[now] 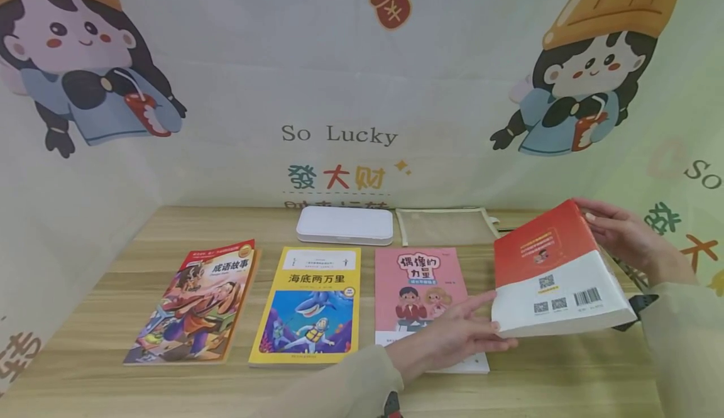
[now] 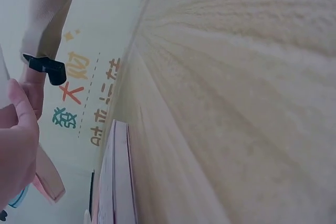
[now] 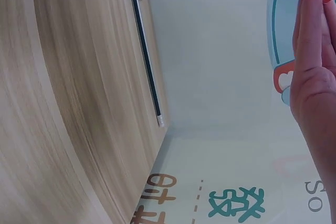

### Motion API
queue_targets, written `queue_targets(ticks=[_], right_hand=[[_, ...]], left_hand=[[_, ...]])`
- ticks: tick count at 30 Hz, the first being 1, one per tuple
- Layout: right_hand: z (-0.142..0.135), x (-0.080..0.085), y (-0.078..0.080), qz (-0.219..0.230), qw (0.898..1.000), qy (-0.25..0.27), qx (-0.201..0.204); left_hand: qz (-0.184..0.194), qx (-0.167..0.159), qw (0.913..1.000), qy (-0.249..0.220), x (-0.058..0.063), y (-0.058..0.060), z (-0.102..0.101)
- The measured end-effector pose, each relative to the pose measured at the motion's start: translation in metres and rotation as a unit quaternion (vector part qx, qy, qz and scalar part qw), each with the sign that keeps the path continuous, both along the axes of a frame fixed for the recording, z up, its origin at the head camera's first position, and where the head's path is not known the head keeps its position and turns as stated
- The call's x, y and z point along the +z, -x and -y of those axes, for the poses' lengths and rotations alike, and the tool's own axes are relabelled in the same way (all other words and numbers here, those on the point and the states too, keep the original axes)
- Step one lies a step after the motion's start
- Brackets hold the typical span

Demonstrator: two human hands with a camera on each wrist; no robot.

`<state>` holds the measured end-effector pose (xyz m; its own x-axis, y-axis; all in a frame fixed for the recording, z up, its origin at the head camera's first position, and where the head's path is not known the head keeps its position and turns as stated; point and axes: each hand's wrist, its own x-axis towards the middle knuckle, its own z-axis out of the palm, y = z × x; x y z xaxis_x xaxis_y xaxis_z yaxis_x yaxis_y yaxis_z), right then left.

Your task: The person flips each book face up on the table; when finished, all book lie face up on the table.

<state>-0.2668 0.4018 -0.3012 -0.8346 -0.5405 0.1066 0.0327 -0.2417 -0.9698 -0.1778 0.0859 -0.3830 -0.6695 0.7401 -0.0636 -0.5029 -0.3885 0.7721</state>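
Note:
Raised above the table at the right is a thick paperback book point(image 1: 548, 273) with a red and white back cover, QR codes and a barcode facing up. My left hand point(image 1: 452, 336) holds its lower left corner, the fingers partly under it. At its upper right edge, my right hand point(image 1: 628, 232) grips it with some fingers hidden behind. The right wrist view shows the right hand point(image 3: 317, 72) against a red bit of the book. Beneath my left forearm and hand lies a pink book point(image 1: 415, 280), partly covered.
Left of the pink book lie a yellow book point(image 1: 308, 305) with a shark and diver cover and a colourful storybook point(image 1: 198, 305). A white case point(image 1: 345, 225) and mesh pouch point(image 1: 447, 226) rest along the back. A dark pencil point(image 3: 145, 59) lies near the cloth wall.

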Motion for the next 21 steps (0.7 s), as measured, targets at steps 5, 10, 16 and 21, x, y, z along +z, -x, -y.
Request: queue_targets(ticks=[5, 10, 16, 21], right_hand=[[0.0028, 0.001, 0.0045, -0.003, 0.993, 0.077, 0.085], [0.0074, 0.0026, 0.0051, -0.01, 0.992, 0.094, 0.088], [0.0058, 0.0001, 0.0079, -0.04, 0.985, 0.111, 0.125], [0.0029, -0.0005, 0.0099, -0.033, 0.978, 0.123, 0.164]], left_hand=[[0.012, -0.019, 0.9996, -0.015, 0.002, 0.0006, 0.0007], [0.016, -0.041, 0.9987, -0.026, 0.0034, 0.0005, 0.0013], [0.012, -0.071, 0.9968, -0.036, 0.0011, -0.0004, 0.0007], [0.012, -0.087, 0.9955, -0.034, -0.0027, -0.0019, -0.0009]])
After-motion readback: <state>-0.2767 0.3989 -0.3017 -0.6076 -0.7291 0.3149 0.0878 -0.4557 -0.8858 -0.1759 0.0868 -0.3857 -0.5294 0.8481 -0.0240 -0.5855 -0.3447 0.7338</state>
